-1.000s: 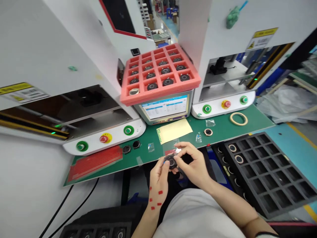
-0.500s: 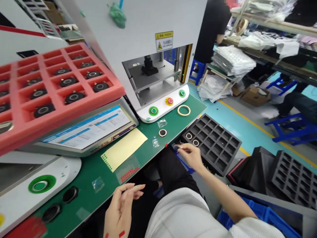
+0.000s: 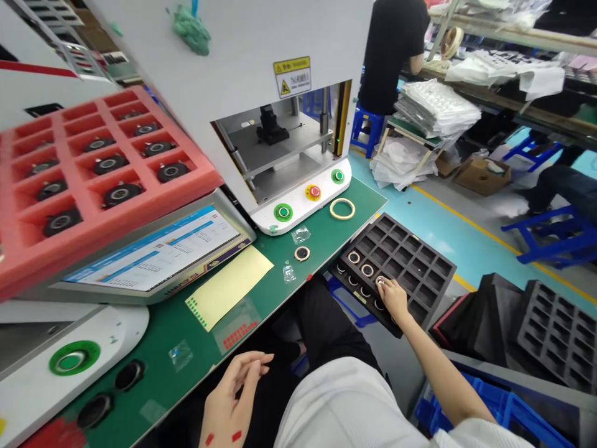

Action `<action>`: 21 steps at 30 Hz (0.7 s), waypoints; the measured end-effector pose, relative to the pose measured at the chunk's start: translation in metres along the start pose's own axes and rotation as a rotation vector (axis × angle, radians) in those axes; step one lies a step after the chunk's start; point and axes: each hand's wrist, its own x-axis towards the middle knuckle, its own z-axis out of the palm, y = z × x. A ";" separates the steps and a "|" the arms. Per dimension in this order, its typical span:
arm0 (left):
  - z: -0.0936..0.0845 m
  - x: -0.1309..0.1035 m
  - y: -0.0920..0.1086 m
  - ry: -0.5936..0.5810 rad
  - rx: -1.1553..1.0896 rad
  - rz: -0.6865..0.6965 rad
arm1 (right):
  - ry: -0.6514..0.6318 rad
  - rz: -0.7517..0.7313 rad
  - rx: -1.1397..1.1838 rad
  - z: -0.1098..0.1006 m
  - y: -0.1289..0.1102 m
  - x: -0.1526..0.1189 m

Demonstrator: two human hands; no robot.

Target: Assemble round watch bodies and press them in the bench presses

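Observation:
My right hand (image 3: 393, 298) reaches over the black foam tray (image 3: 420, 275), fingers pinched on a small round part with a light metallic rim (image 3: 381, 281) at a compartment in the near row. Two similar round parts, one (image 3: 367, 270) beside it and another (image 3: 354, 257) further up, sit in compartments of that row. My fingers cover some of the held part. Over my lap, at the bench's front edge, my left hand (image 3: 239, 389) hangs loosely bent with nothing in it. Another round part (image 3: 301, 253) with a dark centre lies on the green bench (image 3: 321, 239).
Below the black tray is another tray with round parts (image 3: 365, 291). A press machine (image 3: 298, 186) with buttons, a tape roll (image 3: 342, 209), yellow paper (image 3: 228, 286) and a screen (image 3: 153, 249) stand along the bench. A red foam tray (image 3: 186, 193) rests above the screen. More black trays (image 3: 559, 336) lean at right.
My right hand has moved right and down from beside the bench edge onto the black tray, bringing a round part to the near row. My left hand stays nearly in place.

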 end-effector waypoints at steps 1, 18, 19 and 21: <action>-0.001 0.000 -0.002 -0.002 0.006 -0.008 | 0.006 -0.021 0.004 -0.003 -0.001 -0.001; -0.028 -0.021 -0.005 0.032 -0.072 0.031 | -0.095 -0.281 0.491 -0.014 -0.248 0.073; -0.030 -0.022 -0.008 0.045 -0.094 0.009 | -0.126 -0.280 0.538 -0.018 -0.249 0.070; -0.030 -0.022 -0.010 0.043 -0.164 -0.024 | -0.220 -0.309 0.649 -0.030 -0.253 0.056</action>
